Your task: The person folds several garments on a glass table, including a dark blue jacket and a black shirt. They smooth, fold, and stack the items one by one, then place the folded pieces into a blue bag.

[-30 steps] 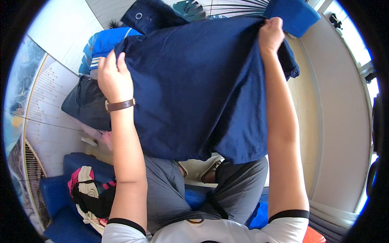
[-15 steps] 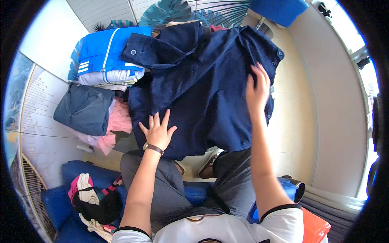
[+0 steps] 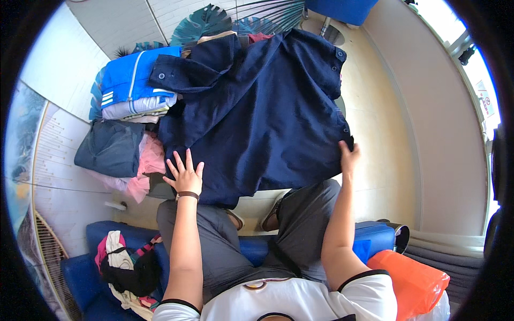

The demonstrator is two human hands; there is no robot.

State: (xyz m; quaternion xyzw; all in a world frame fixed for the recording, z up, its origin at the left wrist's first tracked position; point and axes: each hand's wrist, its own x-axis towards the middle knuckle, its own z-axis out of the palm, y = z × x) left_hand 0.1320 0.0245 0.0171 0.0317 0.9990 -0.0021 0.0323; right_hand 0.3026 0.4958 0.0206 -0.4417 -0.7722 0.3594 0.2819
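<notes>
A navy button-up garment [image 3: 251, 123] lies spread out in front of me, one cuffed sleeve [image 3: 193, 75] folded toward the back left. My left hand [image 3: 184, 171] rests open on its lower left part, fingers spread. My right hand [image 3: 349, 155] has the garment's edge pinched at the near right corner, below a row of buttons. Left of the garment are a folded blue zip jacket [image 3: 123, 75] on other folded clothes and a dark grey folded garment [image 3: 107, 150] over pink tulle [image 3: 150, 166].
I am seated on a blue sofa [image 3: 96, 283], with mixed clothing [image 3: 131, 273] at my left and an orange bag [image 3: 407, 281] at my right. A blue seat [image 3: 337, 10] on a metal leg stands at the back, near a white wall [image 3: 391, 96].
The garment, held up by both hands a second ago, now lies down, uncovering the clothes at left. Since half a second ago, my right hand has moved toward me and taken the near right edge.
</notes>
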